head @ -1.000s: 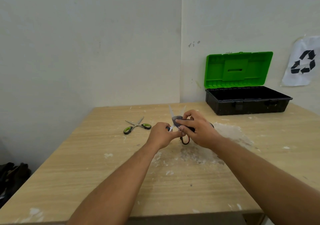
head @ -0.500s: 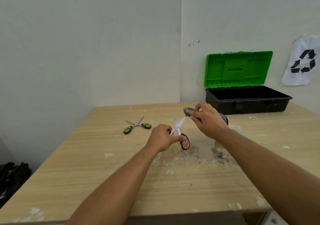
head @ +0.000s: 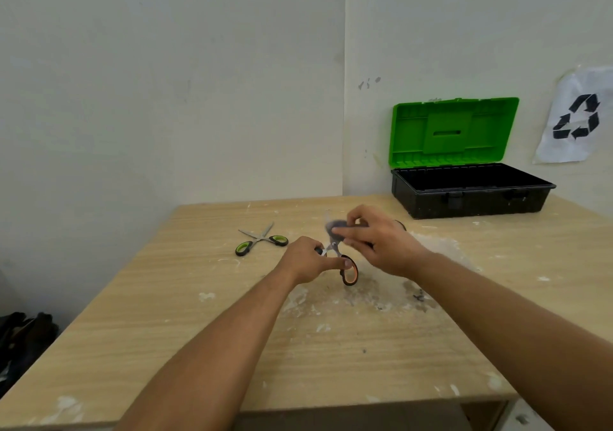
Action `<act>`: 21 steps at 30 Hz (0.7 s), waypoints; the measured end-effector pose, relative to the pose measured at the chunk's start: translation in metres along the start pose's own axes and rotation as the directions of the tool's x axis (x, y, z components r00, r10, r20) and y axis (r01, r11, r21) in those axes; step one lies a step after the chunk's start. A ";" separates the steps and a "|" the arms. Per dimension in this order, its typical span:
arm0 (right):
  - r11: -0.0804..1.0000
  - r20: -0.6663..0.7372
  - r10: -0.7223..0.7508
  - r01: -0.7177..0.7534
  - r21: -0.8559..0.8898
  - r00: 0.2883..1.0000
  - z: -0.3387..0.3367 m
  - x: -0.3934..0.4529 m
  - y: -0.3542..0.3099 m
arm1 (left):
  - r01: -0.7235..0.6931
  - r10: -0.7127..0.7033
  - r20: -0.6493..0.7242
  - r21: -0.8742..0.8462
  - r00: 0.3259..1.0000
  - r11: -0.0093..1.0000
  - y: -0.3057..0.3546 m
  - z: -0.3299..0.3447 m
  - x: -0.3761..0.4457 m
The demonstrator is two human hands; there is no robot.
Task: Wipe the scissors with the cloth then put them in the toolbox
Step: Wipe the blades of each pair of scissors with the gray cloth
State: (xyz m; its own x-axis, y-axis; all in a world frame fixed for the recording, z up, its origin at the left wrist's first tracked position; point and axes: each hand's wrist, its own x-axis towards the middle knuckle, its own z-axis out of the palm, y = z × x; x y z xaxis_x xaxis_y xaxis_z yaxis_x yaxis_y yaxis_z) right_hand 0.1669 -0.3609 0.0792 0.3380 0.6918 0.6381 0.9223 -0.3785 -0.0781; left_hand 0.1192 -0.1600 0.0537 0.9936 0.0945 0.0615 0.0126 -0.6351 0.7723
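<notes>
The left hand (head: 306,259) pinches the stiff, light scissors (head: 345,266) at the orange handle, safest there, while the right hand (head: 374,241) pinches a soft cloth (head: 335,225) seemingly around the blurred blades.

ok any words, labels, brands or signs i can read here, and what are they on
No readable words, numbers or brand names anywhere.
Only sign: a black recycling symbol of three chasing arrows, no text, on the white sheet stuck to the wall.
Toolbox: no label or lettering visible on the green lid or black base.
Both scissors, green-handled and orange-handled: any marking is too small or blurred to tell.
</notes>
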 end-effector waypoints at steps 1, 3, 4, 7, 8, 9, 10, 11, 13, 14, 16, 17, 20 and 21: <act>0.998 0.082 -0.050 0.052 -0.022 0.995 0.001 0.000 -0.001 | 0.005 -0.006 0.013 0.008 1.000 1.000 0.000 -0.001 0.000; 0.994 0.189 -0.086 0.098 -0.052 0.978 0.003 -0.001 -0.002 | 0.017 -0.018 0.036 0.036 0.999 0.999 0.001 -0.002 0.000; 0.993 0.205 -0.084 0.099 -0.064 0.975 0.003 0.000 -0.001 | 0.015 -0.018 0.042 0.063 0.999 0.998 0.002 -0.003 0.000; 0.994 0.184 -0.033 0.051 -0.092 0.982 0.004 0.002 0.002 | -0.026 0.019 0.050 0.138 0.999 0.990 0.001 -0.003 -0.001; 0.995 0.168 -0.007 0.024 -0.099 0.986 0.003 0.004 0.004 | -0.050 0.042 0.054 0.157 0.998 0.986 0.000 -0.001 -0.002; 0.995 0.155 0.022 -0.006 -0.104 0.988 0.003 0.006 0.007 | -0.072 0.064 0.054 0.173 0.996 0.982 0.000 0.001 -0.003; 0.994 0.149 0.052 -0.036 -0.106 0.988 0.002 0.009 0.009 | -0.089 0.082 0.047 0.185 0.996 0.979 -0.001 0.003 -0.004; 0.993 0.148 0.076 -0.060 -0.105 0.986 0.001 0.011 0.012 | -0.099 0.094 0.037 0.189 0.995 0.977 -0.001 0.005 -0.004; 0.990 0.152 0.103 -0.086 -0.113 0.983 0.000 0.016 0.017 | -0.114 0.111 0.026 0.188 0.994 0.976 -0.002 0.007 -0.005; 0.988 0.150 0.112 -0.093 -0.125 0.982 -0.001 0.019 0.020 | -0.119 0.116 0.028 0.191 0.993 0.974 -0.002 0.008 -0.005; 0.982 0.136 0.143 -0.122 -0.147 0.980 -0.002 0.024 0.027 | -0.124 0.119 0.039 0.193 0.992 0.973 -0.001 0.009 -0.006; 0.978 0.123 0.171 -0.153 -0.141 0.978 -0.003 0.026 0.030 | -0.124 0.117 0.047 0.191 0.992 0.974 0.000 0.010 -0.007; 0.955 0.088 0.296 -0.293 -0.054 0.951 -0.006 0.029 0.039 | -0.108 0.098 0.065 0.164 0.993 0.981 0.000 0.012 -0.008; 0.935 0.054 0.355 -0.355 -0.012 0.933 -0.007 0.028 0.042 | -0.098 0.088 0.069 0.146 0.994 0.985 -0.001 0.012 -0.008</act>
State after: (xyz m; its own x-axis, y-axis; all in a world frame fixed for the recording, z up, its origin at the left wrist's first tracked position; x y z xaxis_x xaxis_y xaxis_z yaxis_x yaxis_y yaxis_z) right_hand 0.2134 -0.3617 0.0997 0.6530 0.5442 0.5268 0.7399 -0.6070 -0.2900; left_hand 0.1123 -0.1694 0.0450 0.9962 -0.0152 0.0857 -0.0683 -0.7462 0.6623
